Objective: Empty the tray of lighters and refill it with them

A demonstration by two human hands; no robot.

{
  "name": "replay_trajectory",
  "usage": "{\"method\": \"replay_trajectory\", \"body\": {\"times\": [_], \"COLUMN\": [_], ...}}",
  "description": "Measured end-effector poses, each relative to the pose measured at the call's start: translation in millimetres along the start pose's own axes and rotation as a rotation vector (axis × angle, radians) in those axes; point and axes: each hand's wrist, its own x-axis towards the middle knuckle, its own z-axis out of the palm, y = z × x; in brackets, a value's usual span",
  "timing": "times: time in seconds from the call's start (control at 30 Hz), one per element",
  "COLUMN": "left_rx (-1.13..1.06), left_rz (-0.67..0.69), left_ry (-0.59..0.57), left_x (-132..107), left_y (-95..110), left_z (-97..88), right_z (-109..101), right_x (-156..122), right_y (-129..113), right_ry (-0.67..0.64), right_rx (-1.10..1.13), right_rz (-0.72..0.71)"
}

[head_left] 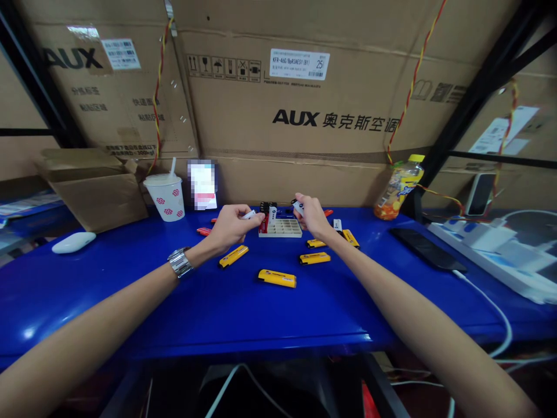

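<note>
My left hand pinches a small white plastic piece just left of a beige compartment tray. My right hand holds a white-and-black piece above the tray's right side. Several upright black, white and red pieces stand at the tray's back. What look like yellow plastic lighters lie nearby, including one in front and another below my right hand. A red one lies left of my left hand. The hands are apart.
The blue table holds a striped cup with a straw, a white mouse, a juice bottle, a black phone and a white power strip. Large cardboard cartons stand behind it.
</note>
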Motion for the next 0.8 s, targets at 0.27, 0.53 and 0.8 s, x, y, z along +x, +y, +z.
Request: {"method": "replay_trajectory", "body": {"times": [0.27, 0.53, 0.8], "left_rx": [0.091, 0.081, 0.152], "left_rz": [0.024, 0.021, 0.039], "left_ry": [0.046, 0.106, 0.089], "left_x": [-1, 1, 2], "left_y": [2, 1, -2], "left_z": [1.4, 2.3, 2.0], "right_z": [9, 9, 12], "right_x": [1, -4, -1], "right_y": [-1, -7, 1], "right_ry": [0.009, -0.122, -0.132], "right_rx": [0.044, 0.127, -0.193], "right_rz": [-0.019, 0.078, -0.387]}}
